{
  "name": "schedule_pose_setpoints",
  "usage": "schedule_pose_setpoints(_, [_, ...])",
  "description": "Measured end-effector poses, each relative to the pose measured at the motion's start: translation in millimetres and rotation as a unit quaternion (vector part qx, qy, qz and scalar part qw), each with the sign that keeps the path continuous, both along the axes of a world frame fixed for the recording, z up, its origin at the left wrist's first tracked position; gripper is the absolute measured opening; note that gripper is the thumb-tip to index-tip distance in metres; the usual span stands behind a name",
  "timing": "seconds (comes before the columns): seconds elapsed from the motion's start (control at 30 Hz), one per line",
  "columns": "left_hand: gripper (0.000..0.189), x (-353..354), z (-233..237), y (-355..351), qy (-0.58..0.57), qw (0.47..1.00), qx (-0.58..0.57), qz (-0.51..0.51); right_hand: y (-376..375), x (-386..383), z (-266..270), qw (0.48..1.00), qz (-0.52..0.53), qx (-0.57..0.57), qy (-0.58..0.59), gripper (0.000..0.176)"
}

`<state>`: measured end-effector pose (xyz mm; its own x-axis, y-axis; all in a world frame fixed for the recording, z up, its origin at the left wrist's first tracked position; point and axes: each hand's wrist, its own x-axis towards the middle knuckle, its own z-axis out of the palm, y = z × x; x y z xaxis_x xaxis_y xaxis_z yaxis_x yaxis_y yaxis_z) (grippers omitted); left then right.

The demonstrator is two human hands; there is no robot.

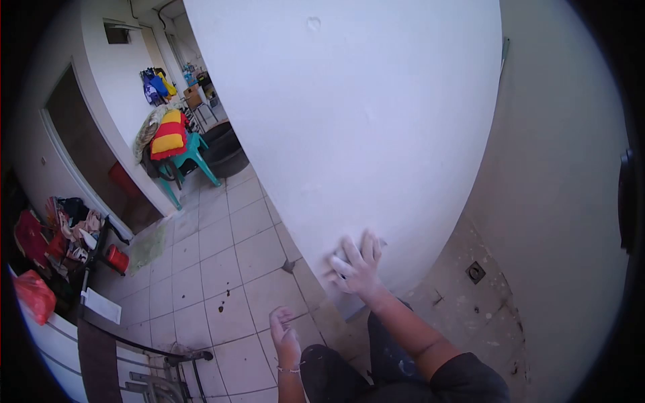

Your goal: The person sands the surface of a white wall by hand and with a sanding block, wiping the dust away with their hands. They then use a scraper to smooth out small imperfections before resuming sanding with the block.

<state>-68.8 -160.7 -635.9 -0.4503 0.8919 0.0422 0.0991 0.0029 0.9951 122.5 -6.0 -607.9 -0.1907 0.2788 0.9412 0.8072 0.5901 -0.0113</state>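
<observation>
Right hand, centre-low in frame: fingers spread wide, flat on the white wall near its bottom edge, with a small grey scrap showing under them. The wall lies straight ahead, rising up the frame. Left hand sits lower left, clear of the wall, loosely curled over the floor tiles; its contents can't be made out. Black tub at upper left, contents hidden.

Wall smooth matt white paint; floor tiles slight sheen, spattered; chair teal plastic; cement patch rough.
</observation>
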Motion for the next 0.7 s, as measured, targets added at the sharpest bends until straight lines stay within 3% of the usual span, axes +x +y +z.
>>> schedule_pose_setpoints(0.07, [0.056,0.3,-6.5,-7.0,0.027,0.999,-0.009,-0.038,9.0,5.3,-66.2,0.999,-0.008,0.034,0.012,0.042])
schedule_pose_setpoints(0.13, [0.054,-20.9,-42.0,-19.5,0.054,0.998,-0.013,-0.034,-0.2,1.4,-39.7,0.999,-0.030,-0.016,0.029,0.043])
schedule_pose_setpoints(0.2, [0.054,-23.9,-46.3,-12.7,0.026,0.999,-0.010,-0.019,-3.9,-0.9,27.9,0.994,-0.016,-0.060,0.087,0.050])
schedule_pose_setpoints(0.23, [0.055,-20.5,-37.1,-13.5,-0.012,1.000,-0.017,-0.002,7.7,-0.7,82.6,0.992,-0.044,0.007,0.118,0.057])
schedule_pose_setpoints(0.27, [0.057,-21.9,-25.6,-24.9,-0.044,0.998,-0.036,0.016,-0.8,2.6,150.4,0.989,-0.055,-0.016,0.134,0.062])
schedule_pose_setpoints(0.37, [0.054,-14.9,35.4,-16.4,-0.002,0.998,-0.067,0.004,-3.6,3.9,266.1,0.988,-0.068,0.052,0.128,0.074])
schedule_pose_setpoints(0.43, [0.052,-24.4,43.2,-8.9,0.066,0.998,0.003,0.008,9.6,-7.6,305.9,0.979,-0.021,0.123,0.161,0.077])
schedule_pose_setpoints(0.53, [0.052,-23.3,58.8,-0.6,0.092,0.992,0.075,0.039,-10.6,-19.3,284.3,0.985,0.098,0.074,0.122,0.079])
schedule_pose_setpoints(0.6, [0.053,-17.7,62.8,1.2,0.081,0.989,0.097,0.073,-10.4,-34.7,196.5,0.991,0.091,0.058,-0.084,0.074])
schedule_pose_setpoints(0.63, [0.054,-14.5,62.7,3.2,0.071,0.988,0.103,0.088,-12.1,-33.4,141.2,0.975,0.178,0.029,-0.132,0.070])
schedule_pose_setpoints(0.67, [0.055,-11.1,62.7,6.3,0.060,0.987,0.110,0.102,-8.1,-22.5,88.1,0.970,0.121,0.083,-0.196,0.068])
schedule_pose_setpoints(0.7, [0.055,-10.7,62.3,7.3,0.129,0.979,0.127,0.092,-4.6,-2.6,50.5,0.978,0.074,0.106,-0.163,0.067])
